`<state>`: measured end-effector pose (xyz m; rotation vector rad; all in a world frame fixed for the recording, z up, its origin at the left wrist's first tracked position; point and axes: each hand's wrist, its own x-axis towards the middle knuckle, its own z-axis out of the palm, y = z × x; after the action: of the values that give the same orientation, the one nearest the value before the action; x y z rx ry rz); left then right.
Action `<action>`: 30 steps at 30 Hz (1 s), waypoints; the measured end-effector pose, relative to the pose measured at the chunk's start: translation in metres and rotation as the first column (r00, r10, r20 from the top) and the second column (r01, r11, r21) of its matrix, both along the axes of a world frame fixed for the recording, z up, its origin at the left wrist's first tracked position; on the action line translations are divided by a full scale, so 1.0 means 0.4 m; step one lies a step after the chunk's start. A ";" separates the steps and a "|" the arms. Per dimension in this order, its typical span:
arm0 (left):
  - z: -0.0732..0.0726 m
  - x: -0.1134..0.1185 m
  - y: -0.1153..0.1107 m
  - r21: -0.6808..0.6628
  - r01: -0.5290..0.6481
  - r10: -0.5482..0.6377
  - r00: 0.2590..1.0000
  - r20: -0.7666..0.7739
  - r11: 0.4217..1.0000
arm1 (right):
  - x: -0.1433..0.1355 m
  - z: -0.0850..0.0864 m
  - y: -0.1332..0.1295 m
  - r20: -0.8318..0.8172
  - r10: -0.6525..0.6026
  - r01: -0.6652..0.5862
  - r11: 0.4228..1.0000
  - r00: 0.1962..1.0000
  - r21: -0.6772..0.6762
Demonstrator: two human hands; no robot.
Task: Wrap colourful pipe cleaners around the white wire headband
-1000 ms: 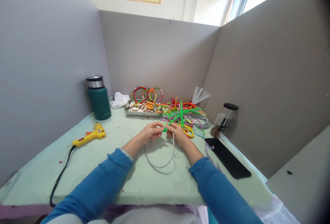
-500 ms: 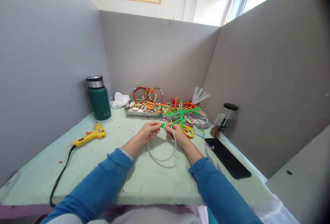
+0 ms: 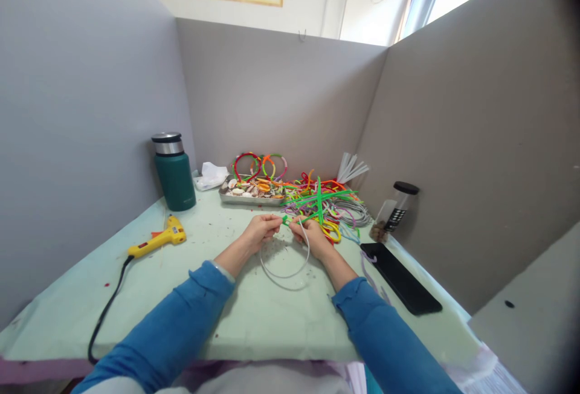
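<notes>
Between my two hands hangs a thin grey-white wire hoop [image 3: 296,275], its lower curve just over the table. A green pipe cleaner [image 3: 285,220] is wound round the top of the hoop. My left hand [image 3: 261,229] is closed, thumb and fingers pinching the hoop at the green winding. My right hand [image 3: 310,235] is closed too, with its fingertips on the green strand close to the wire; a loose green length runs up behind it towards the pile. The exact grip of the right fingertips is partly hidden.
Colourful pipe cleaners [image 3: 319,197] lie heaped behind my right hand. A metal tray [image 3: 254,200] of shells and finished hoops [image 3: 248,167] stand at the back. Left are a yellow glue gun [image 3: 158,240] and a green bottle [image 3: 175,179]; right, a black phone [image 3: 401,279] and a jar [image 3: 393,213].
The green strand between my fingertips has shifted slightly and now shows a small loop. The lower part of the hoop has tilted a little. Both hands stay in nearly the same place.
</notes>
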<state>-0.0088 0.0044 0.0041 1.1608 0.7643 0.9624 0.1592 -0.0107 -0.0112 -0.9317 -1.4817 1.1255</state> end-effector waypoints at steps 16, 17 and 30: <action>-0.010 -0.002 0.009 0.007 0.016 -0.015 0.999 -0.051 1.000 | 0.003 -0.016 0.008 0.111 -0.030 0.028 0.999 0.993 0.023; -0.011 -0.002 0.009 0.007 0.015 -0.015 0.999 -0.051 1.000 | 0.003 -0.018 0.010 0.118 -0.025 0.021 0.999 0.993 0.033; -0.012 -0.002 0.008 -0.002 0.013 -0.013 0.997 -0.080 1.000 | 0.007 -0.033 0.018 0.212 -0.068 0.046 0.993 0.975 0.108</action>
<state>-0.0094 0.0077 -0.0006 1.2079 0.8200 0.9087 0.1621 -0.0036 -0.0242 -1.0434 -1.6602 0.9195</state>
